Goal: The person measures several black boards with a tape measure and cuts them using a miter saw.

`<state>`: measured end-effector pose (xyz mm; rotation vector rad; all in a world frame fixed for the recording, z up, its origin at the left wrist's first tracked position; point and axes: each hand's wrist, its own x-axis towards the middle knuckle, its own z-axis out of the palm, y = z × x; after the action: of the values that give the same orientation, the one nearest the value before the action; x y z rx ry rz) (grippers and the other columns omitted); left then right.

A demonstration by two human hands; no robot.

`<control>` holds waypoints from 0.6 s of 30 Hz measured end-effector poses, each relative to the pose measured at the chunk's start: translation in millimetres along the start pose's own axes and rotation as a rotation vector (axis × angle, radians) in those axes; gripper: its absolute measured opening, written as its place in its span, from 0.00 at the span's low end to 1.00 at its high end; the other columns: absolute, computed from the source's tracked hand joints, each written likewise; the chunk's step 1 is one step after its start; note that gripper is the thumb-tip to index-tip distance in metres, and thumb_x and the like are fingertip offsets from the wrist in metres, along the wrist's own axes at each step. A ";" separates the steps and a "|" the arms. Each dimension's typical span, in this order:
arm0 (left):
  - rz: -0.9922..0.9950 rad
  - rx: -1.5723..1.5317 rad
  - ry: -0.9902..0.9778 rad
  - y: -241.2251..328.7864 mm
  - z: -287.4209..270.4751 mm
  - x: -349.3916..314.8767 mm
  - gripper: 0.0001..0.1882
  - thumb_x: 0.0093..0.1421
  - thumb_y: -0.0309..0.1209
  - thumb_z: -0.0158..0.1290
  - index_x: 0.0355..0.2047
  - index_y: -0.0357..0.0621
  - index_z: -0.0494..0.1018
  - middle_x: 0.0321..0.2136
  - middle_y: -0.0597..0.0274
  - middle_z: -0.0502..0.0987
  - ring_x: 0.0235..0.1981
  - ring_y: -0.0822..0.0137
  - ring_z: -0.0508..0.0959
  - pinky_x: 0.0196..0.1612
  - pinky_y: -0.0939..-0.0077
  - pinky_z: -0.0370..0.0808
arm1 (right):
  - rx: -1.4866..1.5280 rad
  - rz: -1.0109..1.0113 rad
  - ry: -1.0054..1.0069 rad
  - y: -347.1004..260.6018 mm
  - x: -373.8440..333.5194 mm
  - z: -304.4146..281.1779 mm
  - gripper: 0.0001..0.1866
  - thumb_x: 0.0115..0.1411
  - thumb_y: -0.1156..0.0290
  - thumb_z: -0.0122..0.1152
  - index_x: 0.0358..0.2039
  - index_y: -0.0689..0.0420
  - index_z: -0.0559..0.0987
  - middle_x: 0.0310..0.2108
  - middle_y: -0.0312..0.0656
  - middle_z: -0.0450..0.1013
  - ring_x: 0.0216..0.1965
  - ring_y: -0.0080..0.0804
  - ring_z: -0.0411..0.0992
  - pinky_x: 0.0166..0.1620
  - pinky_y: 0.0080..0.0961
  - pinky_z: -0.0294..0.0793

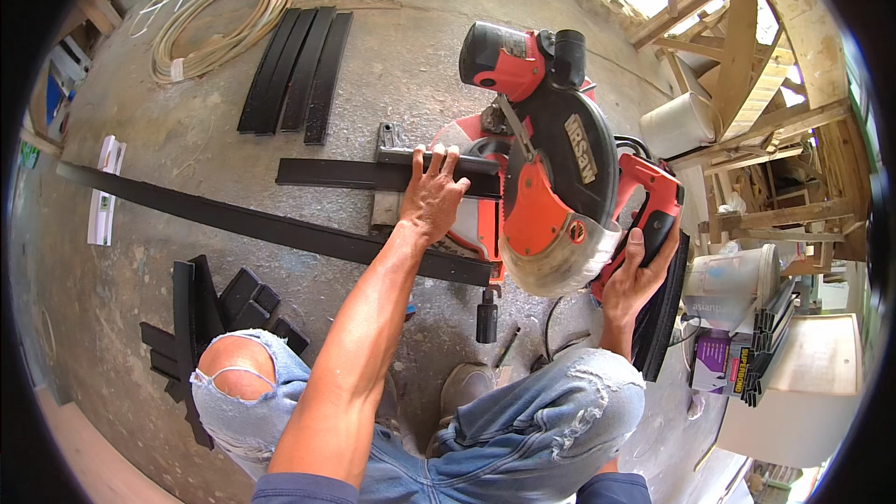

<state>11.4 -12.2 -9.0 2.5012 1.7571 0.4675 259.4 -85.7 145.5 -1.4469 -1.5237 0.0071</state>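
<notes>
My left hand (435, 198) lies over a short black metal bar (341, 174), its fingers curled across the bar and pressing it against the fence of a red and black miter saw (597, 145). My right hand (638, 282) is wrapped round the saw's red and black handle (653, 210). The saw head is tilted to the right of the bar's end, and its clear guard (560, 261) covers the lower blade. Nearer to me, a long black bar (243, 215) runs from the far left to the saw's base. My right fingertips are partly hidden behind the handle.
Several cut black bars (294, 75) lie side by side at the back left. Short black offcuts (210, 317) are piled by my left knee. A coiled hose (224, 28), a white spirit level (106, 191), buckets (728, 285) and a wooden frame (747, 131) stand around.
</notes>
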 end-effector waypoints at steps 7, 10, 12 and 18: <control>0.000 0.005 -0.013 0.8 -2.1 0.2 0.14 0.57 0.35 0.62 0.44 0.55 0.82 0.61 0.52 0.62 0.66 0.52 0.56 0.68 0.40 0.46 | 0.006 0.013 -0.004 -3.2 2.8 -1.3 0.29 0.69 0.70 0.52 0.67 0.62 0.58 0.30 0.39 0.69 0.25 0.21 0.66 0.28 0.21 0.68; 0.005 0.003 -0.017 -0.8 -0.3 -0.5 0.14 0.57 0.35 0.61 0.45 0.55 0.82 0.61 0.51 0.62 0.66 0.52 0.55 0.68 0.40 0.46 | 0.020 0.014 -0.008 -4.7 3.8 -0.6 0.29 0.69 0.70 0.52 0.67 0.62 0.58 0.30 0.39 0.70 0.25 0.20 0.66 0.29 0.22 0.68; 0.017 -0.004 -0.009 -2.0 0.9 -1.3 0.13 0.58 0.36 0.61 0.44 0.55 0.82 0.61 0.51 0.61 0.66 0.51 0.55 0.68 0.39 0.46 | 0.005 -0.005 -0.006 -3.7 4.0 -0.4 0.29 0.69 0.70 0.53 0.67 0.61 0.58 0.31 0.39 0.70 0.25 0.20 0.66 0.29 0.22 0.69; 0.017 0.001 -0.002 -1.2 0.6 -0.3 0.14 0.57 0.37 0.61 0.44 0.55 0.82 0.61 0.51 0.62 0.66 0.52 0.55 0.68 0.39 0.46 | 0.036 0.015 -0.004 -2.6 3.9 -0.5 0.29 0.69 0.70 0.53 0.67 0.61 0.58 0.32 0.39 0.70 0.26 0.21 0.66 0.29 0.22 0.69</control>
<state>10.3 -12.0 -9.9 2.5181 1.7372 0.4659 258.5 -83.8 149.8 -1.4309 -1.5089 0.0461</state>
